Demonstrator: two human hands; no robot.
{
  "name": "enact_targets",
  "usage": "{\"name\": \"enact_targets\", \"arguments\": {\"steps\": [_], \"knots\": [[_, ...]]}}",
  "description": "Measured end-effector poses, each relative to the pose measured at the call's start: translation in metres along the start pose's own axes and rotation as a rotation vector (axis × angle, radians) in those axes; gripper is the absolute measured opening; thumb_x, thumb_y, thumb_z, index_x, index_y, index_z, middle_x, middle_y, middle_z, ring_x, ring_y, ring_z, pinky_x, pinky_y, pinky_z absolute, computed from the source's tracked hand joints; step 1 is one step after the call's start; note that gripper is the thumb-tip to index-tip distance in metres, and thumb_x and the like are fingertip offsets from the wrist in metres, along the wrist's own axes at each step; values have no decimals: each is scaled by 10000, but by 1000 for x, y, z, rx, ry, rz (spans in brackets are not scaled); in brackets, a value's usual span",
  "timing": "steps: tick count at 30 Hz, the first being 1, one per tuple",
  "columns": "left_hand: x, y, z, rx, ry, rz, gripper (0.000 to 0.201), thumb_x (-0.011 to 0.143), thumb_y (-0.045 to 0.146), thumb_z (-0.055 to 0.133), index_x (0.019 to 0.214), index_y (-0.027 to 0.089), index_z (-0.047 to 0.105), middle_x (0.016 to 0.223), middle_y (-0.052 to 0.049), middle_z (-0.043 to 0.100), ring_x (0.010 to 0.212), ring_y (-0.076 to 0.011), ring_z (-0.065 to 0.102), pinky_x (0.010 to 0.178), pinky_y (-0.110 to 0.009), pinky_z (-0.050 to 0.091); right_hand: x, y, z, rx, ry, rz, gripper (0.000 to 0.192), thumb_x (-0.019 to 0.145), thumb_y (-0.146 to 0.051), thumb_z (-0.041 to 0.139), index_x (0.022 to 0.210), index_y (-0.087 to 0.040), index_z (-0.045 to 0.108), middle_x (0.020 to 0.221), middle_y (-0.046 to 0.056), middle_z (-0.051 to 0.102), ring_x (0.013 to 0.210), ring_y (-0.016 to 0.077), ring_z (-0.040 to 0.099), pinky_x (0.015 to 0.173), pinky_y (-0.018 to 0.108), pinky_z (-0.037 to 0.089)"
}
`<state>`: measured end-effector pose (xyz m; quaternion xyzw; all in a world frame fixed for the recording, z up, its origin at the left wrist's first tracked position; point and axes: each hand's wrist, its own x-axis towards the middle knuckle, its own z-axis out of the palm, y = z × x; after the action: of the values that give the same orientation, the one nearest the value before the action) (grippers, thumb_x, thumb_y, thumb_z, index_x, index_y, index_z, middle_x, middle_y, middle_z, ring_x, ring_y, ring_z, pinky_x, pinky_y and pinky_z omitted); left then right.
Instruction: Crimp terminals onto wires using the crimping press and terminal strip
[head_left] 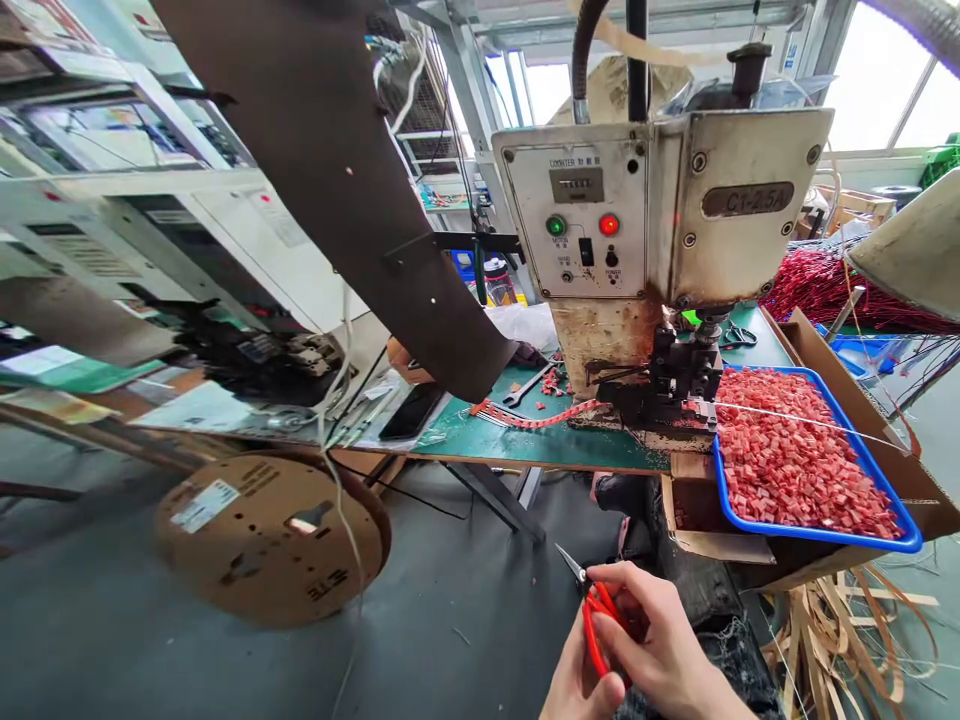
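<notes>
Low in the frame my right hand (664,645) grips red-handled scissors (594,612), their short metal blades pointing up and left. My left hand (574,685) touches the scissors' handle from below, only partly in view at the bottom edge. Both hands are held in front of a worn terminal crimping machine (660,230) on a green-topped bench (525,440). A strip of red terminals (536,418) feeds into the machine from the left. A blue tray (817,534) full of small red pieces sits to the machine's right.
A large brown paper band (352,170) runs diagonally from the top down to the bench. A cardboard reel (270,535) lies on the grey floor at left. Shelves and equipment fill the left side. Red wire bundles (825,285) lie at back right, paper strips (832,640) on the floor.
</notes>
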<state>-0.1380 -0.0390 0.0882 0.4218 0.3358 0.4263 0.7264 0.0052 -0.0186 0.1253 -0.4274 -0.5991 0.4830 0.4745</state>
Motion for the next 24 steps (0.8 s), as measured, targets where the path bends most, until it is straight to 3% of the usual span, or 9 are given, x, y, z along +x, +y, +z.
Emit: {"name": "enact_targets", "arguments": {"steps": [4, 8, 15, 20, 24], "knots": [[5, 13, 11, 19, 33, 4, 936, 648, 658, 868, 1412, 193, 594, 1326, -194, 632, 1316, -423, 558, 1135, -552, 423, -3, -6, -12, -99, -28, -75, 305, 976, -344, 586, 1231, -213, 691, 963, 58, 750, 796, 161, 691, 749, 245, 571], [10, 7, 12, 18, 18, 49, 883, 642, 620, 889, 1377, 220, 607, 1271, -165, 643, 1212, -375, 623, 1090, -506, 465, -9, -24, -44, -271, -120, -156, 328, 995, -300, 585, 1306, -254, 678, 1152, 73, 762, 999, 184, 732, 899, 260, 578], [10, 2, 10, 73, 35, 107, 880, 657, 646, 867, 1395, 269, 569, 1268, -132, 596, 1126, -333, 646, 1038, -468, 490, -20, -29, -111, -541, 149, -242, 264, 1020, -347, 569, 1212, -260, 728, 1140, 89, 784, 1046, 210, 757, 917, 300, 616], [12, 4, 8, 131, -77, 81, 913, 694, 664, 835, 1451, 263, 520, 1321, -158, 563, 1198, -361, 611, 1063, -494, 469, -13, -24, -142, -737, 224, -297, 264, 1023, -333, 554, 1184, -247, 745, 1131, 87, 790, 1043, 219, 763, 905, 321, 634], [12, 2, 7, 142, -124, 63, 923, 706, 661, 830, 1474, 277, 492, 1337, -155, 558, 1211, -359, 606, 1082, -507, 452, -5, -28, -159, -846, 242, -438, 225, 1019, -264, 565, 1141, -245, 753, 1075, 69, 795, 977, 189, 766, 861, 290, 632]]}}
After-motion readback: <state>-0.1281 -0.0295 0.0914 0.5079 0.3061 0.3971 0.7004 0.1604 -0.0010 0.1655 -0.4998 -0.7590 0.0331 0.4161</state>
